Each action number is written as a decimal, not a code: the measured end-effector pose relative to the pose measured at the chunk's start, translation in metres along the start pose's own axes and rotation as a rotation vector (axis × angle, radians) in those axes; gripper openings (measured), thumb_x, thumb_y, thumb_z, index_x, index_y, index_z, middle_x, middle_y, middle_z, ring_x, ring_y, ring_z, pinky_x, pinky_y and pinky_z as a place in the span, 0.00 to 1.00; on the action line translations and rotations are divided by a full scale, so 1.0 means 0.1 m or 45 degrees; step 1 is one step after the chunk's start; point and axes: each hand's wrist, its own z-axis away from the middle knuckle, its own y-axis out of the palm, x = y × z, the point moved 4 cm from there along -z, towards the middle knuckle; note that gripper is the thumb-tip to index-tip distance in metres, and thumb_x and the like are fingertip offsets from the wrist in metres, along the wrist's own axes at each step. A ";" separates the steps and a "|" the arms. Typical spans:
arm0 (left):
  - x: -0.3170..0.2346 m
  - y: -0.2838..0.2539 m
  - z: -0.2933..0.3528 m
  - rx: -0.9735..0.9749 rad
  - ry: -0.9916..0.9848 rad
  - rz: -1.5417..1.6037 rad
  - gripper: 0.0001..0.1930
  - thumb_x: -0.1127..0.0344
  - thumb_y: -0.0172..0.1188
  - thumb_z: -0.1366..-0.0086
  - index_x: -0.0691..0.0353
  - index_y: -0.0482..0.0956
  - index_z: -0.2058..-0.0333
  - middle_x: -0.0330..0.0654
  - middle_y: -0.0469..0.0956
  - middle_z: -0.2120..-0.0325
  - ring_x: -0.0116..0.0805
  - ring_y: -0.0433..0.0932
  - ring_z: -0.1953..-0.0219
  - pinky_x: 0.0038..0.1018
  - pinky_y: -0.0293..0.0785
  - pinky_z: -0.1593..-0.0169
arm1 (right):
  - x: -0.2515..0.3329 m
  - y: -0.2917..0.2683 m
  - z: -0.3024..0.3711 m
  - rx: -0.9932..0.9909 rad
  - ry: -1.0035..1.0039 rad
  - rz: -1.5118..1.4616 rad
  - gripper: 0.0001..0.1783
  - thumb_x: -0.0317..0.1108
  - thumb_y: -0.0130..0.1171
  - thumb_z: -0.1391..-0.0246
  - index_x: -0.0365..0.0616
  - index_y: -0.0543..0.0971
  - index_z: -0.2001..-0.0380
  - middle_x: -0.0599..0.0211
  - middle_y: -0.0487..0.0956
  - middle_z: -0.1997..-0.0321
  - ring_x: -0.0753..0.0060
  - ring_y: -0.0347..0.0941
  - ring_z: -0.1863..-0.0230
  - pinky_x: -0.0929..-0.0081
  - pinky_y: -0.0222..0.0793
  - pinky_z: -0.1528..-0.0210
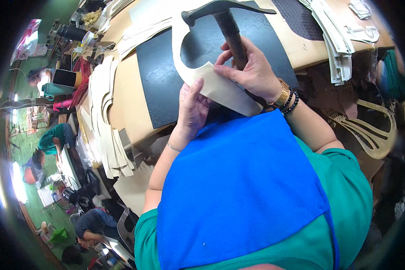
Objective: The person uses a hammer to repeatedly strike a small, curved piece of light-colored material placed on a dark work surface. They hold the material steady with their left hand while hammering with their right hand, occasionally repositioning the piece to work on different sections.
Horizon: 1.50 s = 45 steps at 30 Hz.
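Observation:
A curved cream leather piece (222, 91) lies tilted over the near edge of a black mat (155, 83). My left hand (192, 105) is closed on its left side, thumb on top and fingers underneath. My right hand (258, 74) is wrapped round the dark handle of a hammer (231, 31), whose head points up and away from me. The thumb and a fingertip of that same hand also meet the upper edge of the leather near its pointed corner. The piece's far end curves up beside the hammer head.
Stacks of cut cream pieces line the table's left side (103, 121) and hang off its right edge (335, 49). A textured dark mat (299, 18) lies at the back. A beige plastic chair (369, 130) stands at right. Several people work at far left.

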 end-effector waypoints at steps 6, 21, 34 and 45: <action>0.04 0.18 -0.06 -0.020 0.237 -0.171 0.16 0.66 0.55 0.29 0.63 0.74 0.46 0.40 0.79 0.54 0.23 0.78 0.57 0.21 0.76 0.55 | 0.07 -0.03 0.04 -0.020 -0.184 0.147 0.27 0.23 0.69 0.50 0.43 0.67 0.50 0.69 0.78 0.62 0.94 0.69 0.70 0.92 0.63 0.72; 0.05 0.16 0.01 0.011 0.477 -0.721 0.14 0.72 0.58 0.32 0.67 0.77 0.49 0.40 0.81 0.56 0.23 0.77 0.56 0.21 0.73 0.51 | -0.06 -0.11 0.06 0.124 -0.117 0.313 0.23 0.27 0.65 0.46 0.42 0.68 0.49 0.72 0.76 0.63 0.88 0.73 0.65 0.88 0.68 0.72; 0.12 0.12 0.04 -0.083 0.238 -0.365 0.15 0.67 0.59 0.32 0.67 0.74 0.49 0.40 0.80 0.58 0.23 0.76 0.58 0.21 0.73 0.54 | -0.09 -0.08 0.18 0.044 0.347 -0.072 0.28 0.33 0.71 0.51 0.43 0.67 0.51 0.68 0.80 0.64 0.83 0.75 0.66 0.85 0.71 0.67; -0.43 0.08 0.38 -0.515 1.394 -1.819 0.40 0.57 0.80 0.54 0.61 0.62 0.49 0.45 0.63 0.54 0.39 0.64 0.51 0.35 0.63 0.47 | 0.11 0.00 0.20 0.047 0.128 0.263 0.27 0.26 0.71 0.52 0.45 0.68 0.52 0.73 0.78 0.67 0.87 0.73 0.66 0.88 0.66 0.67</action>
